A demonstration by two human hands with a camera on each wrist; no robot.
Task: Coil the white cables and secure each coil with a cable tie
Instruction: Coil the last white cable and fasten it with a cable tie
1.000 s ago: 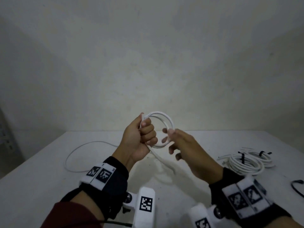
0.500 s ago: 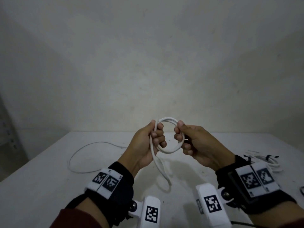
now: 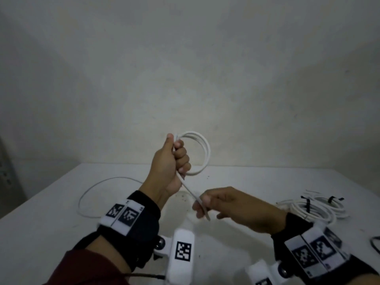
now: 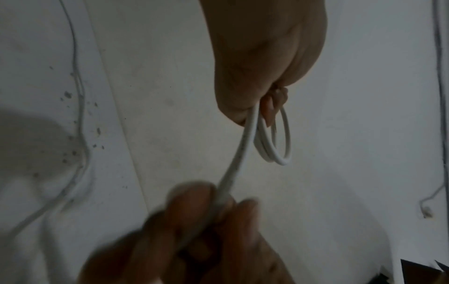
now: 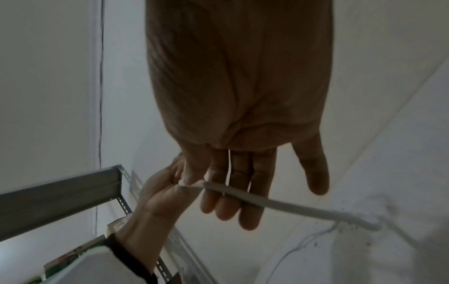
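Observation:
My left hand (image 3: 174,159) is a fist held above the white table (image 3: 51,233), gripping a small coil of white cable (image 3: 205,153) of a few loops. A loose tail (image 3: 190,189) runs down from that fist to my right hand (image 3: 202,204), which pinches it near its free end. In the left wrist view the coil (image 4: 284,153) hangs below the left hand (image 4: 262,57), and the tail (image 4: 240,151) leads to the blurred right hand (image 4: 213,211). In the right wrist view the tail (image 5: 291,206) crosses the right hand's fingers (image 5: 233,192).
Two white coils (image 3: 308,210) bound with black ties lie on the table at the right. A loose white cable (image 3: 92,190) curves over the table's left part. A black loop (image 3: 375,245) shows at the right edge. A metal shelf rack (image 5: 60,196) stands off to the left.
My right hand has let go of the coil's right side, dropped lower and taken hold of the loose tail. The left hand keeps its grip on the coil and has risen slightly.

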